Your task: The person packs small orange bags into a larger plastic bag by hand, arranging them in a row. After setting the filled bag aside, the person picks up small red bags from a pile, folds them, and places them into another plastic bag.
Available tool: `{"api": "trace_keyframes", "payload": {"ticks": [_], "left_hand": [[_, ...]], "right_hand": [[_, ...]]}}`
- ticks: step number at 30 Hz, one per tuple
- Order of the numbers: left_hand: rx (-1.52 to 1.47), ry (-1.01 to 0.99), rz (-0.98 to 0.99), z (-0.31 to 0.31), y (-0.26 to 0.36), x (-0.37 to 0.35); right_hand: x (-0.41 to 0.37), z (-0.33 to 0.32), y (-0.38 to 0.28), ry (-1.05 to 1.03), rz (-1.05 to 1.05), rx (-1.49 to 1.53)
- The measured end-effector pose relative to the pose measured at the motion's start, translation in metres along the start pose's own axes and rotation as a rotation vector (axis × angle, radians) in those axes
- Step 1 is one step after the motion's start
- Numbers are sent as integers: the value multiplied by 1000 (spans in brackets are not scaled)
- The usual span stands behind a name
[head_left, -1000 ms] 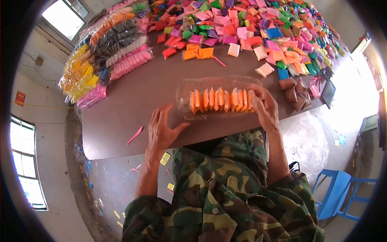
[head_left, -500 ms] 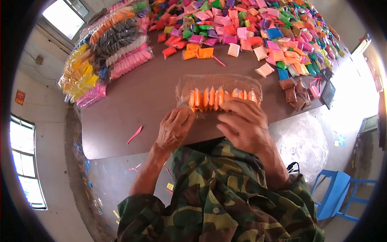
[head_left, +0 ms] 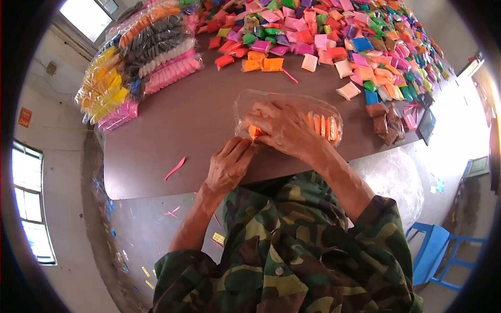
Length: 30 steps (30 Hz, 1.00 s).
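Observation:
A clear plastic bag (head_left: 245, 99) lies near the table's front edge, with a row of small orange packets (head_left: 324, 127) standing side by side in it. My left hand (head_left: 228, 166) is closed at the bag's lower left corner, its fingertips pinching the plastic. Reaching across the row, my right hand (head_left: 284, 128) has its thumb and fingers curled around the packets at the left end. An orange bit shows between thumb and fingers; the middle of the row is hidden under this hand.
Loose coloured packets (head_left: 313, 39) are heaped along the back. Filled bags of packets (head_left: 167, 75) are stacked at the back left. A pink strip (head_left: 175, 169) lies left of my hands. Brown packets (head_left: 385, 125) and a dark flat device (head_left: 427, 125) sit at the right edge.
My right hand has moved left along the row, from its right part to its left end, uncovering the right-hand packets. My left hand stays at the bag's corner.

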<state>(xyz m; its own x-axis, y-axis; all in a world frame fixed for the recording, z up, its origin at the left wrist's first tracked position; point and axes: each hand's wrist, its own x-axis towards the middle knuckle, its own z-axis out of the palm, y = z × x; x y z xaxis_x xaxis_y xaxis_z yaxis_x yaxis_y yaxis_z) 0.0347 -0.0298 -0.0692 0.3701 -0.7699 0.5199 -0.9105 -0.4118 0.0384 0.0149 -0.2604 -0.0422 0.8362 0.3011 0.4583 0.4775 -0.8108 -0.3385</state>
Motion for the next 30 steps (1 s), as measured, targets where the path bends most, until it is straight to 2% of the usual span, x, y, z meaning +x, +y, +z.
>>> {"api": "trace_keyframes", "payload": {"ticks": [9,15,18,24,27,30], "left_hand": [[-17,-48,31,-11,6,7],[-36,-49,6,-16,7,10],[-47,-47,3,-15,7,9],[-12,-21,6,-13,7,15],[19,-31,-15,-13,11,19],[31,-14,-38,-13,16,26]], "right_hand": [[3,16,9,126,-45,-120],[6,8,12,66,62,-117],[6,10,14,109,34,-118],[5,7,14,30,-42,-34],[2,6,13,68,-43,71],[0,-5,13,90,-56,31]]}}
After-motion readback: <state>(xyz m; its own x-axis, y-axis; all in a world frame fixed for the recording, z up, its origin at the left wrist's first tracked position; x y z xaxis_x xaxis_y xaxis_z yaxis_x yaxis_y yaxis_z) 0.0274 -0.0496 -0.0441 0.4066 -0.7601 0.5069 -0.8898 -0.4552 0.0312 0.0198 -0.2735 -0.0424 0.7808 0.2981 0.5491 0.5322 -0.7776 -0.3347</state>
